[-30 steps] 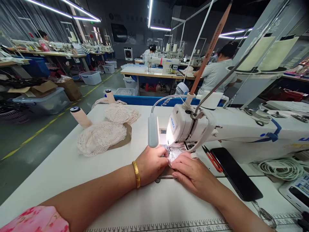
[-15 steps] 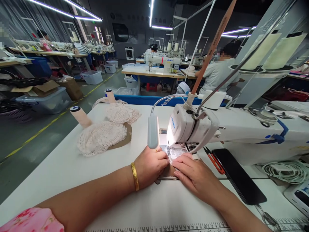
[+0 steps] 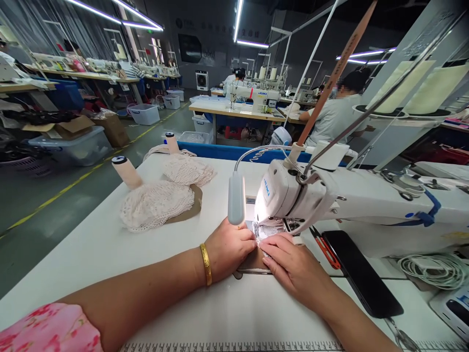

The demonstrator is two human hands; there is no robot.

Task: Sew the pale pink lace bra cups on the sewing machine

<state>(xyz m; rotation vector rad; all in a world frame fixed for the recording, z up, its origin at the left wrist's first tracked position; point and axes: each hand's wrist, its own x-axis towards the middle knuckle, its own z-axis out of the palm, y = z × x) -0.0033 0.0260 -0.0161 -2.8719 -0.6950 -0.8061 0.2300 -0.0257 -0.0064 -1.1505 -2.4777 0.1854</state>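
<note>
White lace fabric (image 3: pixel 270 230) lies under the lit head of a white sewing machine (image 3: pixel 278 193), with a brown piece (image 3: pixel 256 260) nearer to me. My left hand (image 3: pixel 230 249) has its fingers curled closed on the lace at its left edge; the fingertips are partly hidden. Opposite it, my right hand (image 3: pixel 296 266) rests its outstretched fingers on the fabric, thumb apart from the index finger. Both hands are just in front of the needle area, which I cannot see clearly.
Lace pieces (image 3: pixel 157 205) and a thread cone (image 3: pixel 126 172) lie at the left. Orange-handled snips (image 3: pixel 330 252) and a black phone (image 3: pixel 362 274) are beside my right hand. A lamp (image 3: pixel 236 198) hangs over my left hand. Another person (image 3: pixel 335 115) sits beyond the machine.
The view has shifted slightly, moving the background to the right. Both hands stay at the fabric in nearly the same pose; the lace between them looks slightly farther under the machine head.
</note>
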